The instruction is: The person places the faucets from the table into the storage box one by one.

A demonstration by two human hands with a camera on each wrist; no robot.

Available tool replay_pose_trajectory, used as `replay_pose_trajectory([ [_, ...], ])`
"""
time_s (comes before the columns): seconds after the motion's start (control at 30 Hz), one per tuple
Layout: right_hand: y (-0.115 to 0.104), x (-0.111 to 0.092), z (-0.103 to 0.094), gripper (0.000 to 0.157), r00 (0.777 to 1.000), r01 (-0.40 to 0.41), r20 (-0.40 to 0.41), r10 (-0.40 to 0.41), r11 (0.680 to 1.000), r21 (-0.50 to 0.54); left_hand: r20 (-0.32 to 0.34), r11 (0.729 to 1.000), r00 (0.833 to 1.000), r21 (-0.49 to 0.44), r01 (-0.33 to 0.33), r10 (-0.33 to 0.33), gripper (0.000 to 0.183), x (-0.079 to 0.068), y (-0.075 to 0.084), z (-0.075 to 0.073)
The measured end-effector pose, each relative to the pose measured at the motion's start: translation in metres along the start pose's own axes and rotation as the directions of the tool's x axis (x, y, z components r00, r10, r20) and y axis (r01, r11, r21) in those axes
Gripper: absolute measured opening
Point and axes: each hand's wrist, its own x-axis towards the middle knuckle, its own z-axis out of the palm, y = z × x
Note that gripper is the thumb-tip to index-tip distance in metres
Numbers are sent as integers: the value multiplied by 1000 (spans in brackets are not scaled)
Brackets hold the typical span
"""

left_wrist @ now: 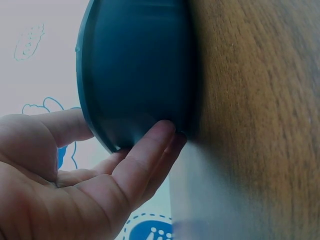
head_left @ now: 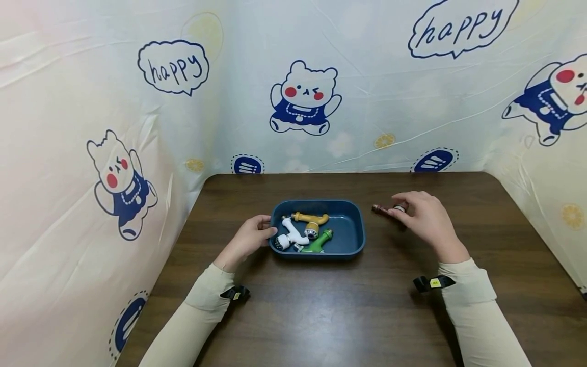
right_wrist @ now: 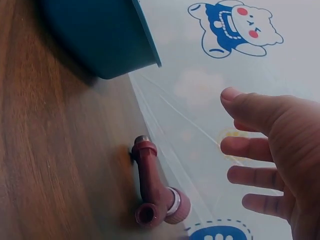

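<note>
A dark red plastic tap (right_wrist: pixel 154 182) with a pale ring lies on the table, partly hidden behind my right hand (head_left: pixel 424 216) in the head view. In the right wrist view that hand is apart from the tap, its thumb and fingers spread with nothing between them. To the left is a blue rectangular basin (head_left: pixel 350 253). My left hand (head_left: pixel 249 237) holds its left end, thumb at the rim and fingers against the outer wall (left_wrist: pixel 140 65). Inside lie a white tap (head_left: pixel 295 233), a yellow tap (head_left: pixel 313 219) and a green tap (head_left: pixel 318 242).
The brown wooden table (head_left: pixel 312 316) extends around the basin. A pale printed cloth (head_left: pixel 367 92) with bears and lettering hangs behind the far edge and along both sides. Dark bands (head_left: pixel 433 283) are worn at both wrists.
</note>
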Motion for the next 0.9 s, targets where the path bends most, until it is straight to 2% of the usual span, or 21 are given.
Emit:
replay_pose_trajectory([
  [0.23,12,-3,2,39,999,-52,-6,52,999,10,0,1000,1000,3,-3,3,46,5,-5,1],
  [0.53,17,-4,3,38,994,-106,-21,106,994,-10,-2,1000,1000,-2,14,-14,49,2,-2,2],
  [0.9,25,-7,6,41,977,-211,32,213,976,-48,-11,1000,1000,13,16,-16,47,2,-2,3],
])
